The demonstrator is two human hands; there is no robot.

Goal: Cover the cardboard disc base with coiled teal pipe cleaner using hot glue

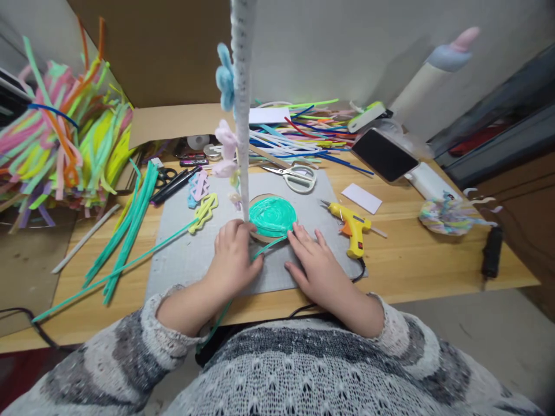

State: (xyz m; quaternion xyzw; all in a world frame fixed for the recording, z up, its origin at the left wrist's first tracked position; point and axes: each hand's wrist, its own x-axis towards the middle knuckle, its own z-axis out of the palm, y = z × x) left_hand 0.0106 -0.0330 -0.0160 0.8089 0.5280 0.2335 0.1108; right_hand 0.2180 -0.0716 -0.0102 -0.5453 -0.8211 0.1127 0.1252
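Observation:
A round cardboard disc (259, 237) lies on the grey mat, its top covered by a coil of green pipe cleaner (272, 216). From the coil's near edge a loose green strand (271, 247) runs to my left hand (233, 254), whose bent fingers are closed around it; the strand's tail hangs below that wrist. My right hand (313, 259) rests with fingers spread, fingertips touching the disc's right edge. A tall white fuzzy post (243, 115) bearing blue and pink pipe-cleaner shapes rises at the disc's left side, its foot partly hidden by my left fingers.
On the grey mat (182, 254) lie scissors (300, 178) and zigzag pieces (203, 212). A yellow glue gun (353, 228) sits right of the disc. Green pipe cleaners (125, 237) and a large colourful bundle (65, 138) are left. A phone (385, 155) lies at the back right.

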